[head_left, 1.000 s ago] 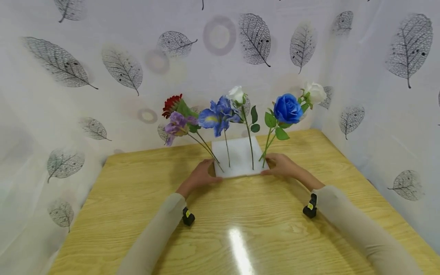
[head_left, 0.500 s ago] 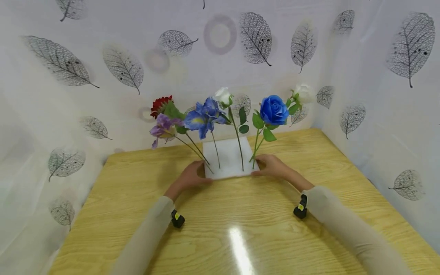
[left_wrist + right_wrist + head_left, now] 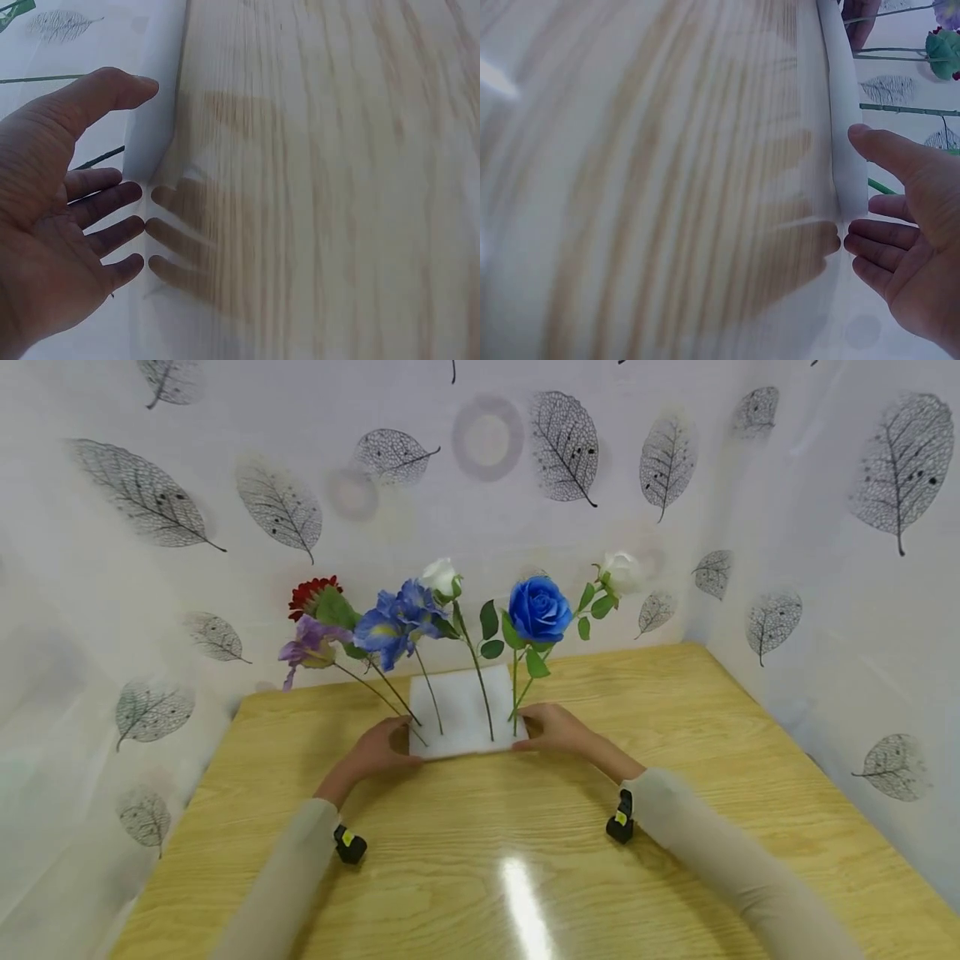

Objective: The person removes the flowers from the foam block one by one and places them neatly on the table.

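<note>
"Head view: where's the white block?"
"On the far part of the table, between your left hand and your right hand, flowers standing in it."
"Left wrist view?"
"Your fingers are straight, slightly spread, thumb apart at the block's near edge."
"Right wrist view?"
"Your fingers lie straight and close together, thumb at the near edge too."

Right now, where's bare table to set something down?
Free: table between the sleeves, in front of the block; also right of the right hand, out to the curtain. Crowded: the block, six flowers in it, left hand and right hand at its ends.
</note>
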`<act>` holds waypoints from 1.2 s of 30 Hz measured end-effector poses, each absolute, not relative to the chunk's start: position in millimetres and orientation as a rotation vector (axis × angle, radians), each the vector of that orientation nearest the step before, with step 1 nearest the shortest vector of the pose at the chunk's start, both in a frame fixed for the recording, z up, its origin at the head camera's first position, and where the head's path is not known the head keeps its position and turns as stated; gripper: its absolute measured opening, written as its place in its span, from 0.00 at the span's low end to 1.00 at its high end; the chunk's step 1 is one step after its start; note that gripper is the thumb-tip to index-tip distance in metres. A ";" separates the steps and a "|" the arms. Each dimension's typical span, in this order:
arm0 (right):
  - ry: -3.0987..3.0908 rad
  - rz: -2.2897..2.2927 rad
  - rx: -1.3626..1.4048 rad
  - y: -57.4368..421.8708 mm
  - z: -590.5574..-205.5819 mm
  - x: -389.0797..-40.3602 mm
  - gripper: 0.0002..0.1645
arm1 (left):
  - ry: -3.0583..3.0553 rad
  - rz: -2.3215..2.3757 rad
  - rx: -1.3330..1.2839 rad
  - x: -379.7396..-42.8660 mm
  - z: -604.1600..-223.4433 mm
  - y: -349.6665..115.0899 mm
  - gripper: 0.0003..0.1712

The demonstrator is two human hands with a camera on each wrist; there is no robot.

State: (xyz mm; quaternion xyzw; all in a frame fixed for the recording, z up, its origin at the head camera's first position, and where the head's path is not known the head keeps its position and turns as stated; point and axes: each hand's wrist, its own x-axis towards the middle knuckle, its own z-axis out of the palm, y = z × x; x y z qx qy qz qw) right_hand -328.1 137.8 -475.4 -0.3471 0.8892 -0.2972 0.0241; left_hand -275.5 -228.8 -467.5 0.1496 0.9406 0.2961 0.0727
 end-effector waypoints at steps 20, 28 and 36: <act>2.737 -0.830 -1.116 56.0 -474.3 -317.1 0.38 | 2.797 0.901 0.381 -263.2 -466.7 -315.6 0.54; 2.726 -0.861 -1.202 30.3 -475.3 -315.9 0.31 | 2.729 0.983 0.302 -256.3 -457.0 -338.5 0.54; 2.730 -0.865 -1.202 21.6 -470.1 -311.8 0.29 | 2.669 1.059 0.233 -253.5 -451.7 -343.5 0.52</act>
